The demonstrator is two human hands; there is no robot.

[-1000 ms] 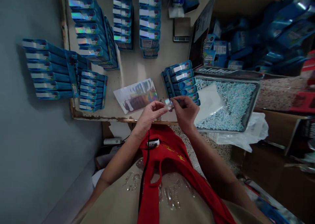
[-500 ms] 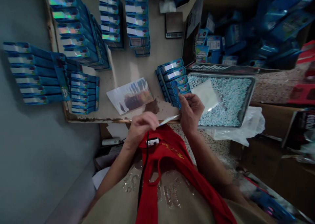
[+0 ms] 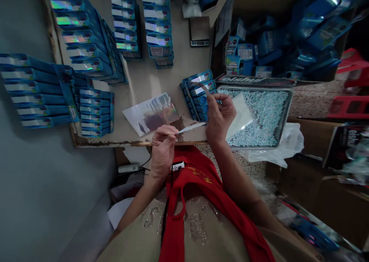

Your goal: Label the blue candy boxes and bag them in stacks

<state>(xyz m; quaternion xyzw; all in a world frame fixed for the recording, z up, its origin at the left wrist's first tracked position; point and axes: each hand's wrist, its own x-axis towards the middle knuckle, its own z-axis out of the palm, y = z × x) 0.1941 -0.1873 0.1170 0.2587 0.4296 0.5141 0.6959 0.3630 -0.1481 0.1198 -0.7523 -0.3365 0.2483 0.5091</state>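
My left hand (image 3: 163, 143) is closed in a pinch on a thin silvery strip (image 3: 191, 127) that sticks out to the right, at the near edge of the table. My right hand (image 3: 219, 114) is closed on a small blue item, just in front of a stack of blue packets (image 3: 197, 95) and beside a clear plastic bag (image 3: 240, 114). A holographic sheet (image 3: 151, 114) lies flat on the table left of my hands.
A metal tray (image 3: 284, 120) of pale blue pellets sits right of the table. Rows of blue packets (image 3: 83, 43) cover the table's far side and left wall. A small scale (image 3: 199, 31) stands at the back. An open carton (image 3: 259, 43) holds more blue boxes.
My hands have parted: the left drew back toward my body with the strip. The right moved up toward the blue packet stack.
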